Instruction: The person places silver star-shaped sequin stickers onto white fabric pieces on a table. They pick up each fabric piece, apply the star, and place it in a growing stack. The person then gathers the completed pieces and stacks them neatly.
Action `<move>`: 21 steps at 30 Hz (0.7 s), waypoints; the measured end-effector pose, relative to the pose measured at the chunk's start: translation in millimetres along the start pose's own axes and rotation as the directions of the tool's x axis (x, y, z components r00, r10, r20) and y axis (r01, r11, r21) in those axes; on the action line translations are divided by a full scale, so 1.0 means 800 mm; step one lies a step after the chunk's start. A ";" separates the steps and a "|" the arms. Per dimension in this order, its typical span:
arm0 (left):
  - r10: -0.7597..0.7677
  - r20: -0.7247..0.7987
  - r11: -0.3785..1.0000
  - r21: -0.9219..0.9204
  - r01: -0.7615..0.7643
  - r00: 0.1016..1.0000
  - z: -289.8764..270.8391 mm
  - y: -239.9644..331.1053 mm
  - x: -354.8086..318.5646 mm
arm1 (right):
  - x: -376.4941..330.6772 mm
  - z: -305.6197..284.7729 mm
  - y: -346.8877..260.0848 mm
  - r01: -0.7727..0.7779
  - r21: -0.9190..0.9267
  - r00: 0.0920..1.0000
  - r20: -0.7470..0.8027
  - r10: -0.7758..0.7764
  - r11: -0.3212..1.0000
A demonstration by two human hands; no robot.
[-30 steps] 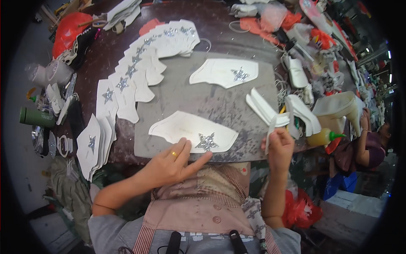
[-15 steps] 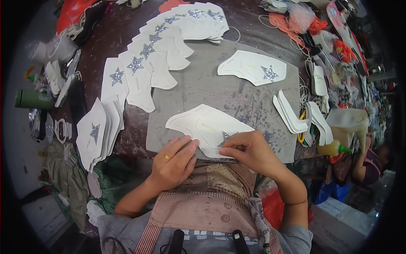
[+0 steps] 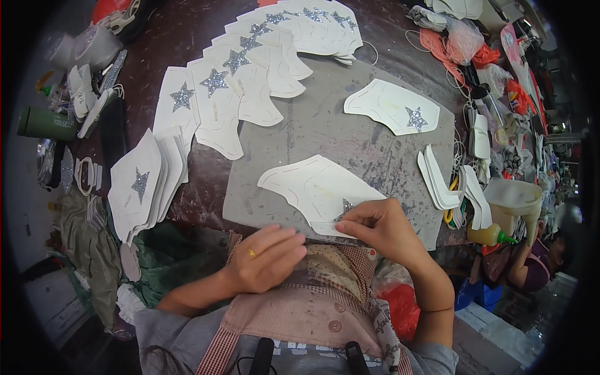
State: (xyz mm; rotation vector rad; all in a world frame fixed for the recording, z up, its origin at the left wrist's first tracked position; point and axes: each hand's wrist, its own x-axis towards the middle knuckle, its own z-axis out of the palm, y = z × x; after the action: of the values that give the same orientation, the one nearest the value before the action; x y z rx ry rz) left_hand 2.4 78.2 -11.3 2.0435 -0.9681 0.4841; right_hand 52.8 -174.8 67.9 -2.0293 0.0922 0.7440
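Note:
A white shoe-upper piece [image 3: 322, 186] with a silver glitter star lies near the front edge of a grey work board [image 3: 300, 137]. My right hand [image 3: 389, 232] pinches its lower edge beside the star, thumb and fingertips together. A narrow white strip [image 3: 323, 228] runs along that edge and reaches under my fingers. My left hand [image 3: 265, 257] hovers just off the board's front edge, fingers stretched out and a little blurred, holding nothing. Another white upper piece [image 3: 392, 107] with a star lies farther back on the board.
Overlapping starred pieces [image 3: 215, 106] curve round the board's left and back, ending in a stack [image 3: 147, 187] at front left. Curved white strips [image 3: 437, 181] lie at right, near a yellow bottle [image 3: 487, 235] and a plastic jug [image 3: 514, 194]. A green cup [image 3: 47, 124] stands far left.
My left hand has come off the upper piece and drawn back toward me. My right hand keeps its pinch on the edge. The whole view has shifted slightly.

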 end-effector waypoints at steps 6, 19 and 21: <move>-0.025 0.174 0.996 0.085 0.010 0.984 0.011 0.011 0.005 | 0.003 0.002 0.002 0.002 -0.013 1.000 0.003 -0.002 1.000; -0.036 0.239 0.958 0.283 -0.034 0.970 0.021 0.017 0.013 | -0.052 -0.030 0.029 0.412 -0.465 0.836 -0.149 -0.529 0.783; -0.022 0.269 0.956 0.287 -0.059 0.963 0.023 0.018 0.016 | -0.047 -0.027 0.052 0.397 -0.290 0.871 -0.181 -0.457 0.871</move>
State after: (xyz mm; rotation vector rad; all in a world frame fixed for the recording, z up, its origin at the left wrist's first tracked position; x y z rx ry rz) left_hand -0.4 52.2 -7.2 2.4171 -1.1317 0.3816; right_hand 17.6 -223.4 64.4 -2.2584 -0.3209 0.2252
